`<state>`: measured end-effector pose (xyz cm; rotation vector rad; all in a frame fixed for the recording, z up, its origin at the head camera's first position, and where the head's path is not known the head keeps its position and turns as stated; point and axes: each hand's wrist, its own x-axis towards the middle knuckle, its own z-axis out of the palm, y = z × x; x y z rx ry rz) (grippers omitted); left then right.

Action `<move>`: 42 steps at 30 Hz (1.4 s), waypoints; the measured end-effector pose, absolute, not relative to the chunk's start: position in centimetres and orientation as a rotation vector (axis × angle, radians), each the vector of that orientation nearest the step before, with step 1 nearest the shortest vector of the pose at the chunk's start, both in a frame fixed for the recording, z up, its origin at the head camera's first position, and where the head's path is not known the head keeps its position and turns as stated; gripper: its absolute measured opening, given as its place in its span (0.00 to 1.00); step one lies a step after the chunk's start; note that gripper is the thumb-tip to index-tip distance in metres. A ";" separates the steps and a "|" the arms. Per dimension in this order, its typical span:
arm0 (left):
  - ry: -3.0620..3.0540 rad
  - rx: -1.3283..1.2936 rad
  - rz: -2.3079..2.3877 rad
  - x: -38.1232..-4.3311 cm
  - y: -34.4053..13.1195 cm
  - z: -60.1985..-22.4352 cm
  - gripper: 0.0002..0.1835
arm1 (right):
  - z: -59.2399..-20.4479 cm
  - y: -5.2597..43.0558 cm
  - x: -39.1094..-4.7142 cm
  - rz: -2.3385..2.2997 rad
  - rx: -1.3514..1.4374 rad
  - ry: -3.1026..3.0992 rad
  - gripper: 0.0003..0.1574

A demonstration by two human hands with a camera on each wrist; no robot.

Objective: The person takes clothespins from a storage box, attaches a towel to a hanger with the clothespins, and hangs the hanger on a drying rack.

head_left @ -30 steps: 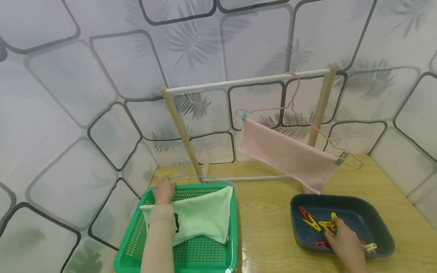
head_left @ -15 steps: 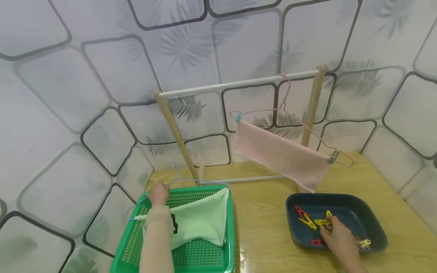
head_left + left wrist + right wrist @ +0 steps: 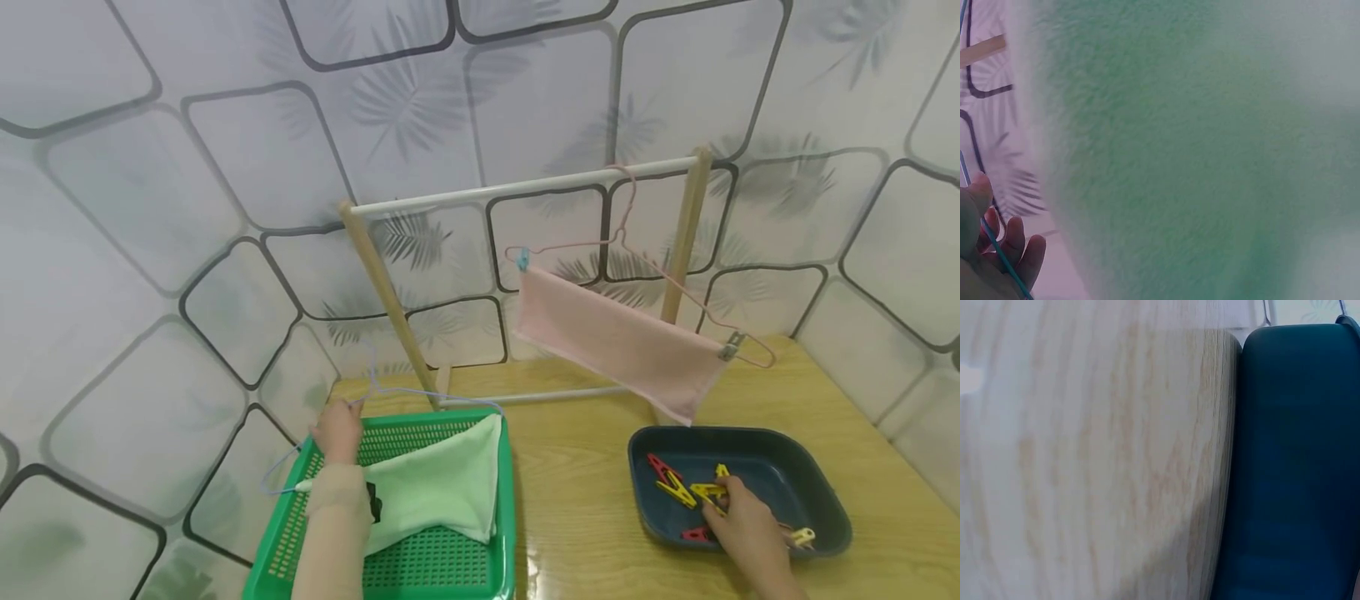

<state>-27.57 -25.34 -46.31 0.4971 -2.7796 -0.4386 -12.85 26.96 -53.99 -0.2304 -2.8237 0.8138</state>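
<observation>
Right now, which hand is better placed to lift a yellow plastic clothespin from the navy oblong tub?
Probably the right hand: it reaches into the tub, touching a yellow clothespin. The left hand is occupied, gripping the thin blue hanger.

Left arm [image 3: 327,542]: pale sleeve [image 3: 337,496] to the wrist, extended over the left part of the green basket [image 3: 507,500]; left hand [image 3: 339,429]: bare, at the basket's far left corner, thumb and fingers curled in a grip; right wrist [image 3: 772,567]: bare, crossing the dark basin's [image 3: 810,496] near edge; right hand [image 3: 745,521]: bare, inside that edge, thumb and fingertips in a pinch
</observation>
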 end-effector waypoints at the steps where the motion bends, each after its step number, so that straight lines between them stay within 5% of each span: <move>1: -2.765 0.493 -0.422 -28.1 -25.9 -47.2 0.18 | -54.0 27.0 -12.8 0.812 -0.231 -2.818 0.25; 11: -2.619 0.395 -0.454 -31.0 -32.2 -54.1 0.23 | -53.9 26.9 -12.8 0.820 -0.230 -2.819 0.25; 18: -2.606 0.039 -0.767 -25.7 -29.1 -47.5 0.18 | -53.9 26.9 -12.8 0.818 -0.244 -2.810 0.25; 27: -2.279 -0.177 -0.504 -27.4 -30.8 -51.8 0.10 | -53.9 26.9 -12.8 0.840 -0.256 -2.851 0.28; 37: -1.970 -0.316 -0.533 -23.6 -27.5 -43.6 0.10 | -53.9 27.0 -12.8 0.819 -0.248 -2.850 0.27; 42: -1.866 -0.267 -0.503 -24.1 -27.5 -42.4 0.10 | -53.8 26.9 -12.7 0.823 -0.236 -2.851 0.27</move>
